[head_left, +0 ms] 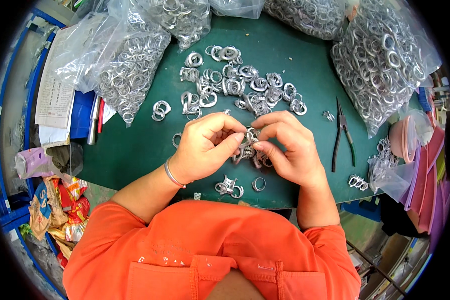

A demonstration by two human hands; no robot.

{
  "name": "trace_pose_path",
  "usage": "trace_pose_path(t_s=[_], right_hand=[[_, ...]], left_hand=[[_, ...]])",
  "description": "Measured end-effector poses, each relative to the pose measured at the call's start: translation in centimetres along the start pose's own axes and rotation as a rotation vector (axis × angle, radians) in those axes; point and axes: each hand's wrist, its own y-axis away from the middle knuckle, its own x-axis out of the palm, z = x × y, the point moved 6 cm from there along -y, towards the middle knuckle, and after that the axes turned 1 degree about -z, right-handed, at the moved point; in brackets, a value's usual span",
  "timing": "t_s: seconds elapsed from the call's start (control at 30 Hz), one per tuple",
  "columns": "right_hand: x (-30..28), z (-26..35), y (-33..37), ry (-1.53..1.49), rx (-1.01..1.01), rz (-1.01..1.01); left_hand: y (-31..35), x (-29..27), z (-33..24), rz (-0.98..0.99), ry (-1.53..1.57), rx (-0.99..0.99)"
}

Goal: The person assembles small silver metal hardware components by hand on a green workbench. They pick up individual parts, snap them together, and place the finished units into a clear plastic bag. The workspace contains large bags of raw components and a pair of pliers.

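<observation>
Both hands meet near the front middle of the green table (130, 160). My left hand (207, 145) pinches a silver metal ring (247, 137) between thumb and fingertips. My right hand (290, 147) closes on the same piece from the other side, thumb and forefinger together. Under the fingertips lies a small cluster of grey metal rings (242, 156), partly hidden by the hands. Closer to my body are a ring piece with prongs (228, 186) and a single plain ring (258, 184). Beyond the hands spreads a loose pile of silver rings (232, 86).
Clear plastic bags full of rings stand at the back left (130, 75) and back right (380, 55). Pliers (341, 132) lie right of my right hand. Further right are a pink cup (402, 137) and a small bag (385, 172). Papers (55, 105) hang at the left.
</observation>
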Motion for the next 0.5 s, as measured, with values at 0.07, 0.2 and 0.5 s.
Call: trace_pose_path(t_s=[0.07,0.2,0.5], right_hand=[[0.1,0.0,0.0,-0.019,-0.02,0.017],[0.2,-0.5,0.2,-0.108,0.052,0.072],[0.6,-1.1,0.4,-0.4,0.188,0.089]], left_hand=[[0.0,0.1,-0.2,0.006,-0.033,0.036],[0.1,0.2,-0.5,0.054,0.012,0.039],[0.3,0.4,0.0,0.127,0.28,-0.142]])
